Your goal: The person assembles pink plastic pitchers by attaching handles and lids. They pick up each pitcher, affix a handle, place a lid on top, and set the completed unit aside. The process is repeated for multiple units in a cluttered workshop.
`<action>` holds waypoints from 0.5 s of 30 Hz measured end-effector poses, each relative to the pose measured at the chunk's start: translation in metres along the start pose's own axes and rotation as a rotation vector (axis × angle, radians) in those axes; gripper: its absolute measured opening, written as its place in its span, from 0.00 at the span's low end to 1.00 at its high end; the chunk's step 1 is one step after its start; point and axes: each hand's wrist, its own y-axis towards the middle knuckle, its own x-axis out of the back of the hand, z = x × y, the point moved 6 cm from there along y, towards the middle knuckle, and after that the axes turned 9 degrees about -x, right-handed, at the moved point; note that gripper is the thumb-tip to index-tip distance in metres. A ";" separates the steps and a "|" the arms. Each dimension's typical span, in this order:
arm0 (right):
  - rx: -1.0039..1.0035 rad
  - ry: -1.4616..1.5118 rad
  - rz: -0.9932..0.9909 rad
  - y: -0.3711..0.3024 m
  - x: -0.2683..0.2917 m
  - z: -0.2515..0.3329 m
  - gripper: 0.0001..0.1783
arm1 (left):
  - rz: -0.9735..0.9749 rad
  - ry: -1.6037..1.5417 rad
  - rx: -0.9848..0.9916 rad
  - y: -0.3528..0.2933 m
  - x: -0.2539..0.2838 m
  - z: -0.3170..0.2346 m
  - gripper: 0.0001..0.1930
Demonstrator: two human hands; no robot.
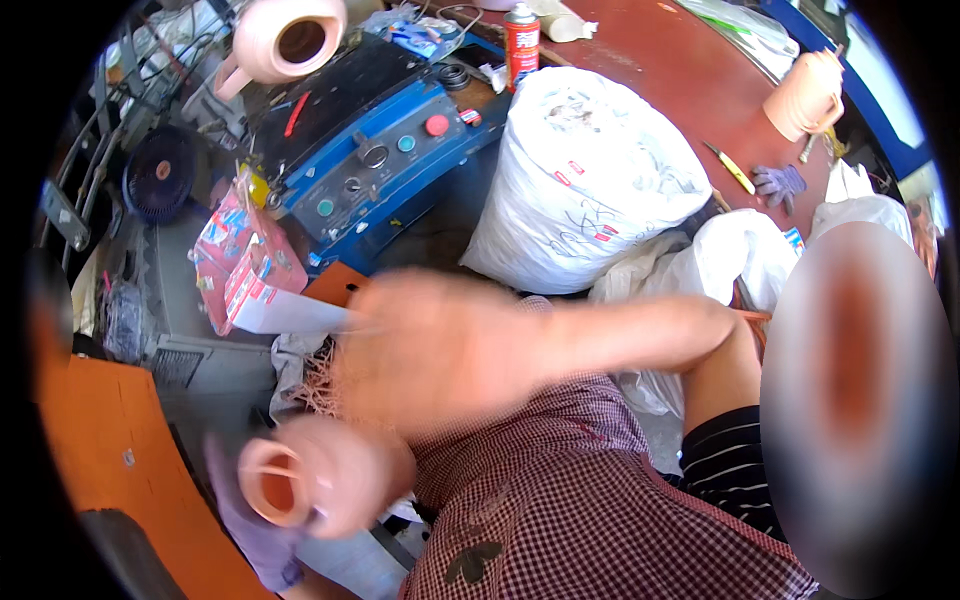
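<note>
My left hand (245, 520), in a purple glove, grips a pale pink plastic jug (350, 475) at the lower left. The jug lies tilted with its round mouth facing left, and it covers part of the glove. Just above it, my bare right hand (440, 350) is smeared by motion, and its fingers cannot be made out. A white strip with red print (285, 305) reaches toward the fingertips; whether they touch it is unclear. Behind that strip is a pink printed plastic bag (250, 250). Pink plastic scraps (318, 385) show in a bag below my right hand.
A similar jug (285, 40) stands on the machine beyond the blue button panel (375, 160). On the red table (640, 50) are a spray can (522, 45), a yellow cutter (735, 170), a purple glove (778, 185) and another jug (805, 95). A full white sack (590, 180) stands before it.
</note>
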 end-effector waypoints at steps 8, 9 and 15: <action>-1.235 -1.014 0.276 -0.222 0.173 -0.357 0.20 | -0.613 0.317 -0.096 0.001 0.024 0.047 0.52; -1.132 -1.033 0.259 -0.252 0.178 -0.377 0.19 | -0.658 0.347 -0.070 -0.001 0.027 0.043 0.52; -1.502 -0.556 0.386 -0.307 0.187 -0.431 0.13 | -0.735 0.273 0.003 -0.015 0.027 0.011 0.54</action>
